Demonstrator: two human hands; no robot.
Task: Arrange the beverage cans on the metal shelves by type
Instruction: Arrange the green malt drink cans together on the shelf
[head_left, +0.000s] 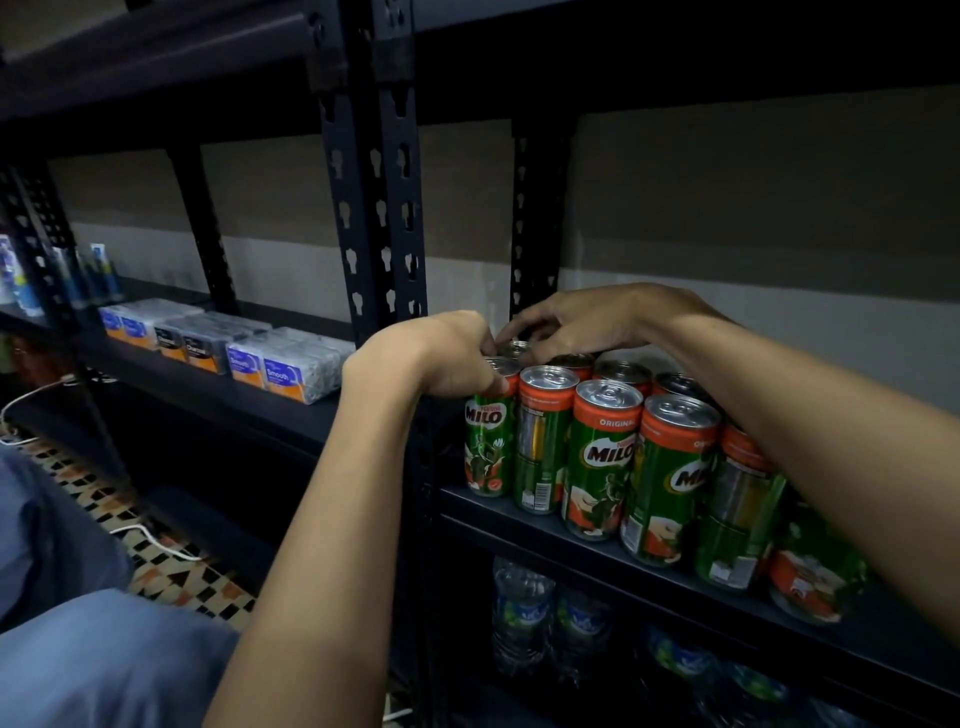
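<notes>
Several green and orange Milo cans (597, 457) stand packed in rows on a black metal shelf (571, 525). My left hand (441, 358) curls over the top of the leftmost front Milo can (488, 441), fingers gripping its rim. My right hand (576, 322) reaches over the rows from the right, its fingertips curled on the top of a rear can (514, 347) at the back left. My right forearm lies across the tops of the right-hand cans and hides some of them.
A black slotted upright (374, 218) stands just left of the cans. The neighbouring shelf on the left holds wrapped packs (291, 364) and small bottles (98, 275). Water bottles (524, 613) sit on the shelf below. A white cable (150, 535) lies on the patterned floor.
</notes>
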